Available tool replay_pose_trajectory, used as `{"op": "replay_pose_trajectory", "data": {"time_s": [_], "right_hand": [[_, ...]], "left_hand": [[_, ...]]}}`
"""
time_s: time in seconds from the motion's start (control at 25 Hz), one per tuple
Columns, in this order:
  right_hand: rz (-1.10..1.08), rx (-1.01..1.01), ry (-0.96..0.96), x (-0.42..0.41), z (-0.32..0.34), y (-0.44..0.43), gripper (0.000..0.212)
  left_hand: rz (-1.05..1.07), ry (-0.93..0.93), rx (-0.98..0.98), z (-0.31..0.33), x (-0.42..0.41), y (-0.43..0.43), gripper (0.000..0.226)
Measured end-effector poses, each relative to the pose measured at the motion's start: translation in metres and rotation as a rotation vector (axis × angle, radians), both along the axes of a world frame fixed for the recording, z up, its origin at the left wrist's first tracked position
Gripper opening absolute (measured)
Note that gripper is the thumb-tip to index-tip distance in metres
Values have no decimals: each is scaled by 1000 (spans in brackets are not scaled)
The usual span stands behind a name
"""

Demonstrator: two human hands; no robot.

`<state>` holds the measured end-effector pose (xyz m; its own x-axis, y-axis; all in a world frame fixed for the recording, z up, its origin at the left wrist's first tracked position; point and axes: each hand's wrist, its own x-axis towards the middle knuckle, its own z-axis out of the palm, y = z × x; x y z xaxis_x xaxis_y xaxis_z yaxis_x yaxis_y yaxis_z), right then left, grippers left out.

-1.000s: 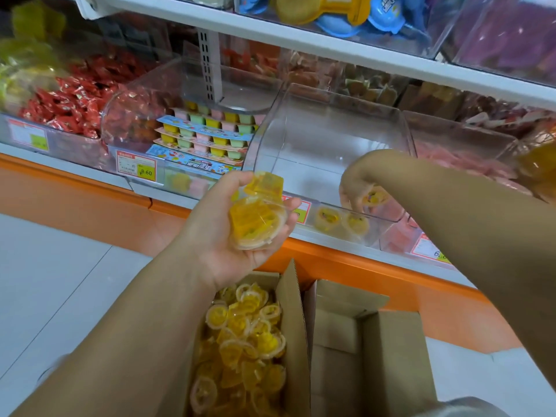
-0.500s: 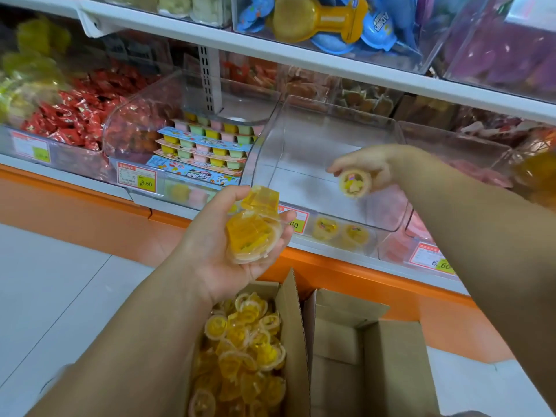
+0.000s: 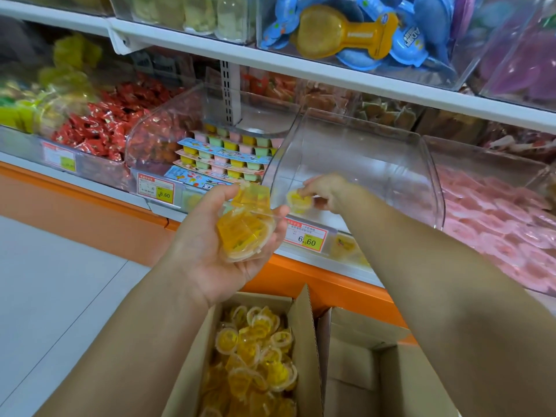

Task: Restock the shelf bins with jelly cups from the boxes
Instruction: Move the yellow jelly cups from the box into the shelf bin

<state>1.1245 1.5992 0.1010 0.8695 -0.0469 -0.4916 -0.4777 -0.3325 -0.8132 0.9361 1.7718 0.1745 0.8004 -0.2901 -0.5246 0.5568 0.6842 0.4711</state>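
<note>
My left hand [image 3: 210, 251] is palm up in front of the shelf, cupping a small stack of yellow jelly cups [image 3: 245, 228]. My right hand [image 3: 326, 191] pinches a single yellow jelly cup [image 3: 298, 201] just beside that stack, at the front left of the clear plastic bin [image 3: 376, 164]. A couple of yellow cups [image 3: 344, 245] lie behind the bin's front wall near the 6.60 price tag [image 3: 305, 239]. Below my arms, an open cardboard box [image 3: 304, 341] holds many yellow jelly cups [image 3: 255, 356].
A second open cardboard box [image 3: 376, 371] stands to the right of the first. Neighbouring bins hold pastel jelly trays [image 3: 228, 158], red wrapped sweets [image 3: 99, 127] and pink cups [image 3: 493, 224]. An upper shelf [image 3: 301, 67] overhangs the bins. Grey floor [image 3: 45, 281] lies at left.
My right hand has lifted out of the clear bin holding one cup and moved left and down, close to the stack in my left hand. The left hand has stayed roughly in place.
</note>
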Motion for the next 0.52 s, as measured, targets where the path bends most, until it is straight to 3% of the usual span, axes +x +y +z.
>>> {"op": "replay_pose_trajectory", "data": {"time_s": [0.12,0.32,0.44,0.52], "right_hand": [[86,-109,-5,0,-7,5,24],[21,-72,-62,-2,-6,1,25],[52,-98,-48,-2,-8,0,15],[131,-238,-112,-7,3,0,12]], "left_hand": [[27,-11,2,1,2,4,46],[45,-5,66,0,3,7,44],[41,0,99,-1,2,6,42],[25,0,135,-4,3,6,47]]}}
